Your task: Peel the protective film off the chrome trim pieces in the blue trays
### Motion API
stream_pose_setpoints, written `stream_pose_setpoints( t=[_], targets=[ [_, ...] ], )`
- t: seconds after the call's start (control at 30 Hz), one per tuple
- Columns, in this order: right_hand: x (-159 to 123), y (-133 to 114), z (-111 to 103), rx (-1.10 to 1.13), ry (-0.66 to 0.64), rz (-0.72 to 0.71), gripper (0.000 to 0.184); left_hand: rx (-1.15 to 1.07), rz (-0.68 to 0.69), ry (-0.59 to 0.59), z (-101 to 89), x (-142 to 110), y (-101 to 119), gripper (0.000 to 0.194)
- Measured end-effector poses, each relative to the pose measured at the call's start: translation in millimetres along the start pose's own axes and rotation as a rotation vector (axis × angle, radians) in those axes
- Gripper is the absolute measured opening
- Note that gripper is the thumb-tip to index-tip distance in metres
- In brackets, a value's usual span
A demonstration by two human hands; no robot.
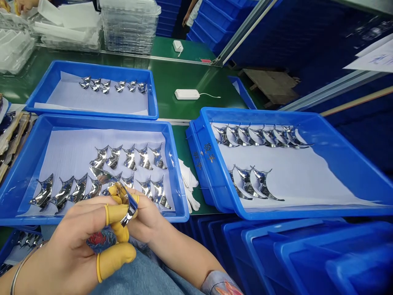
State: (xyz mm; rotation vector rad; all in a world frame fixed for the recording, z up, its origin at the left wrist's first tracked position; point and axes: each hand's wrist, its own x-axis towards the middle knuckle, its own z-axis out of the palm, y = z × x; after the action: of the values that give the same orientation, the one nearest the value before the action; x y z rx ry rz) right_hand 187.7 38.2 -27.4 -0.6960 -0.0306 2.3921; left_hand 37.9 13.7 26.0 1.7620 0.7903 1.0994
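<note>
A curved, mirror-shiny chrome piece point(130, 205) is held in front of me, above the near edge of a blue tray point(181, 184). My left hand point(82, 233), with yellow finger cots on its fingertips, is closed on the piece, the thumb held apart below. Behind it my right hand point(147, 217) also grips the piece; its fingers are partly hidden. Two rows of similar chrome pieces point(129, 157) lie on white paper in that tray. Some in the front row are covered by the held piece and my hands.
Another blue tray point(322, 123) of chrome pieces stands right, on a stacked tray. A smaller-looking tray point(101, 67) lies behind. White gloves point(188, 184), a white corded device point(187, 94) and stacked clear plastic trays point(129, 28) are on the green table. People's hands show at the far edge.
</note>
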Motion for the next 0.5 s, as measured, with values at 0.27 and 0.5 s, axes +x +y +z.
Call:
stream_pose_setpoints(
  t=[0.27, 0.5],
  targets=[
    [-6, -13, 6, -0.137, 0.054, -0.159, 0.028, 0.008, -0.037, -0.075, -3.5, 2, 3, 0.041],
    [-17, -29, 7, -0.252, 0.08, -0.326, 0.034, -0.167, -0.312, 0.078, -13.4, 4, -3, 0.017]
  ],
)
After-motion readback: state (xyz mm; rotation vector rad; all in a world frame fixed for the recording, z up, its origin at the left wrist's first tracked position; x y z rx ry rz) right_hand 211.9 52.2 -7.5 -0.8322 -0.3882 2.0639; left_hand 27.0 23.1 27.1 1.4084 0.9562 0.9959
